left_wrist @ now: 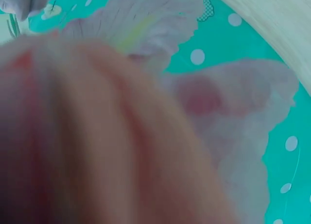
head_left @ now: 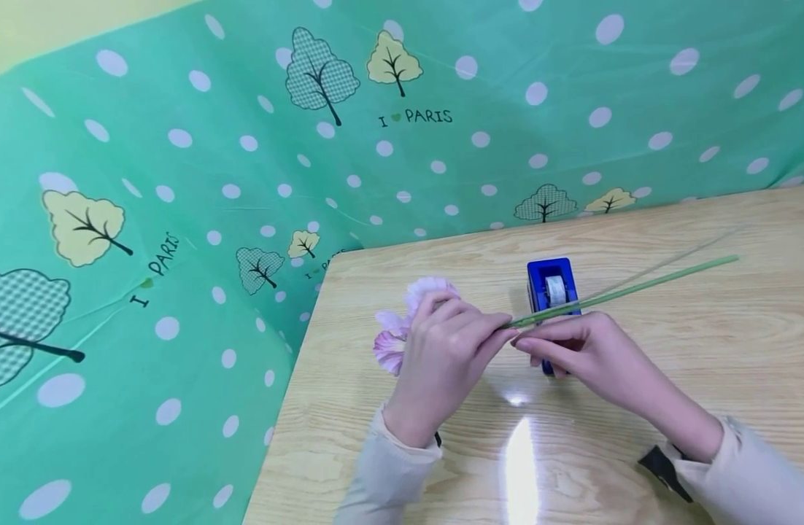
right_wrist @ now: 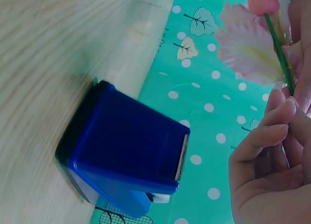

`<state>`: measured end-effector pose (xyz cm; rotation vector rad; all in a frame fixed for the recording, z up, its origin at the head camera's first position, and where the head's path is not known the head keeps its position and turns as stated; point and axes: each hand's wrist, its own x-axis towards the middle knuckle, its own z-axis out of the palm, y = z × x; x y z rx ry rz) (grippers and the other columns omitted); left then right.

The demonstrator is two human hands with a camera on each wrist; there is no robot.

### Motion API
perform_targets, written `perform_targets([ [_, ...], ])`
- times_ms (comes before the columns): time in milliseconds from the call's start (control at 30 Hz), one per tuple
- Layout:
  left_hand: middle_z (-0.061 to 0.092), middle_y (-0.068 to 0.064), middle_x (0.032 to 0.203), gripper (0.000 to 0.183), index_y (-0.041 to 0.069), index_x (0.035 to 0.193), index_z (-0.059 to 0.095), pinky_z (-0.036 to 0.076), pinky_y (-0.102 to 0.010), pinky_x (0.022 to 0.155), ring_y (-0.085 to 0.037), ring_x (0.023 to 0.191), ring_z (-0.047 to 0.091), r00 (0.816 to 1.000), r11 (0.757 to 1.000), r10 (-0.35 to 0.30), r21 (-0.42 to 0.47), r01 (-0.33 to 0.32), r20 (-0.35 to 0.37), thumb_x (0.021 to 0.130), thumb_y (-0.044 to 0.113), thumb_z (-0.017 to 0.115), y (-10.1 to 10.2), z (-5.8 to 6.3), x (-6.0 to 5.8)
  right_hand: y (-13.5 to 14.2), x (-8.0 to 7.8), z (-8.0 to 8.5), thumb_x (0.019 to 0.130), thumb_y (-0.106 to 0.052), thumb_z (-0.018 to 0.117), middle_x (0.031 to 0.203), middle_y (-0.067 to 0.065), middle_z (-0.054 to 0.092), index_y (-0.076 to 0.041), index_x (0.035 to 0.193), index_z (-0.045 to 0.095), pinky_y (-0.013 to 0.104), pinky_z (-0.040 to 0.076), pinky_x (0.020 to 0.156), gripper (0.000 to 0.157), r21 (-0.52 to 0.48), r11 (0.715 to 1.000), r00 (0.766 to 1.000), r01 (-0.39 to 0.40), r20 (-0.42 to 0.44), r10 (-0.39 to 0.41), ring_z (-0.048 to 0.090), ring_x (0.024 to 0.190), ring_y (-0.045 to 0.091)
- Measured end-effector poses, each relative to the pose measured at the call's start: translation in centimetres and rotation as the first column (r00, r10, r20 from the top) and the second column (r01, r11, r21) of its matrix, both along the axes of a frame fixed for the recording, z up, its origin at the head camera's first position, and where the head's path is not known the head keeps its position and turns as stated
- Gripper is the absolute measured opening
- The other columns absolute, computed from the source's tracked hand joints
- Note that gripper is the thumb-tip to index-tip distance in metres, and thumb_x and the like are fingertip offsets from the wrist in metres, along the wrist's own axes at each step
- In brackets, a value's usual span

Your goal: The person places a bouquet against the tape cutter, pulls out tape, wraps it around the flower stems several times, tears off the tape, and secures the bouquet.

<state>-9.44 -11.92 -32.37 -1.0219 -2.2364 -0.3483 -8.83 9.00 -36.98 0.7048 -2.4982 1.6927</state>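
In the head view my left hand [head_left: 444, 346] grips the green stems [head_left: 658, 281] of several artificial flowers. Their pale purple blooms [head_left: 390, 352] stick out to its left. The right hand [head_left: 592, 357] has thumb and forefinger pinched together at the stems, touching the left fingertips; any small piece between them is hidden. In the right wrist view a pink tulip-like bud [right_wrist: 263, 1] on a green stem stands beside a ruffled pale bloom [right_wrist: 252, 49]. Blurred left fingers [left_wrist: 121, 136] cover much of the left wrist view, before large pale petals [left_wrist: 233, 102].
A blue tape dispenser [head_left: 551, 273] with a roll stands on the wooden table [head_left: 704, 350], just behind and partly under the right hand. A green dotted cloth [head_left: 244, 168] with printed trees hangs behind the table and along its left side.
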Motion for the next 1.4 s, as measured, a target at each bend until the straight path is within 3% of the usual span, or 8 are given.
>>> perform_targets([
  [200, 0.076, 0.008, 0.081, 0.010, 0.016, 0.093, 0.079, 0.050, -0.025, 0.091, -0.003, 0.069, 0.069, 1.000, 1.000, 0.017, 0.026, -0.016, -0.021, 0.090, 0.024, 0.075, 0.5, -0.5, -0.1, 0.0, -0.1, 0.1, 0.096, -0.018, 0.066, 0.059, -0.008, 0.060, -0.022, 0.084, 0.074, 0.026, 0.036, 0.041, 0.015, -0.010, 1.000, 0.998, -0.028, 0.051, 0.028, 0.052, 0.049, 0.010],
  [433, 0.076, 0.006, 0.082, 0.008, 0.014, 0.093, 0.079, 0.052, -0.016, 0.061, -0.005, 0.069, 0.070, 1.000, 0.998, 0.027, 0.064, -0.028, 0.005, 0.091, 0.021, 0.073, 0.8, -0.6, 0.0, -0.1, 0.3, 0.4, 0.097, -0.023, 0.065, 0.056, -0.006, 0.059, -0.024, 0.078, 0.073, 0.026, 0.029, 0.038, 0.020, 0.009, 1.000, 0.996, -0.020, 0.086, 0.019, 0.051, 0.049, 0.013],
  [800, 0.076, 0.007, 0.079, 0.006, 0.017, 0.091, 0.080, 0.051, -0.013, 0.058, -0.005, 0.067, 0.070, 0.993, 0.995, 0.078, 0.074, -0.071, -0.090, 0.089, 0.021, 0.076, 0.9, -1.1, -0.2, -0.3, 0.5, 0.6, 0.103, -0.016, 0.054, 0.064, -0.007, 0.060, -0.016, 0.096, 0.073, 0.026, 0.045, 0.047, 0.020, -0.053, 0.996, 0.996, -0.074, 0.050, 0.077, 0.052, 0.050, 0.016],
  [1000, 0.075, 0.008, 0.078, 0.006, 0.017, 0.090, 0.080, 0.053, -0.016, 0.059, -0.005, 0.067, 0.069, 0.985, 0.992, 0.101, 0.094, -0.088, -0.137, 0.089, 0.020, 0.075, 0.9, -1.3, -0.3, -0.2, 0.5, 0.7, 0.107, -0.020, 0.044, 0.061, -0.004, 0.057, -0.013, 0.098, 0.070, 0.029, 0.045, 0.048, 0.028, -0.080, 0.991, 0.987, -0.106, 0.113, 0.115, 0.050, 0.050, 0.015],
  [1100, 0.075, 0.006, 0.077, 0.006, 0.015, 0.090, 0.079, 0.054, -0.016, 0.060, -0.006, 0.066, 0.069, 0.978, 0.989, 0.126, 0.097, -0.111, -0.166, 0.090, 0.019, 0.075, 1.0, -1.4, -0.4, -0.2, 0.6, 0.5, 0.108, -0.017, 0.043, 0.067, -0.003, 0.061, -0.010, 0.098, 0.070, 0.028, 0.045, 0.046, 0.030, -0.101, 0.981, 0.976, -0.166, 0.127, 0.178, 0.051, 0.049, 0.015],
  [1267, 0.074, 0.005, 0.075, 0.006, 0.014, 0.089, 0.079, 0.054, -0.018, 0.059, -0.008, 0.065, 0.069, 0.967, 0.978, 0.189, 0.118, -0.170, -0.173, 0.090, 0.017, 0.074, 0.7, -1.3, -0.5, -0.5, 1.0, 0.3, 0.107, -0.013, 0.043, 0.078, -0.001, 0.064, -0.011, 0.099, 0.071, 0.027, 0.047, 0.047, 0.029, -0.099, 0.945, 0.934, -0.313, 0.147, 0.325, 0.055, 0.053, 0.015],
  [1333, 0.074, 0.005, 0.075, 0.006, 0.014, 0.088, 0.079, 0.054, -0.019, 0.059, -0.008, 0.066, 0.070, 0.968, 0.977, 0.188, 0.131, -0.167, -0.169, 0.089, 0.017, 0.074, 0.6, -1.2, -0.5, -0.5, 1.1, 0.5, 0.106, -0.015, 0.045, 0.078, -0.001, 0.063, -0.012, 0.098, 0.070, 0.026, 0.048, 0.048, 0.026, -0.070, 0.957, 0.945, -0.281, 0.153, 0.289, 0.057, 0.055, 0.014],
  [1400, 0.074, 0.005, 0.075, 0.005, 0.014, 0.089, 0.079, 0.054, -0.018, 0.059, -0.008, 0.065, 0.069, 0.970, 0.980, 0.170, 0.135, -0.148, -0.174, 0.089, 0.016, 0.075, 0.6, -1.1, -0.5, -0.3, 1.1, 0.8, 0.105, -0.019, 0.051, 0.075, -0.001, 0.062, -0.013, 0.095, 0.071, 0.027, 0.049, 0.050, 0.023, -0.025, 0.984, 0.970, -0.178, 0.161, 0.180, 0.057, 0.056, 0.013],
])
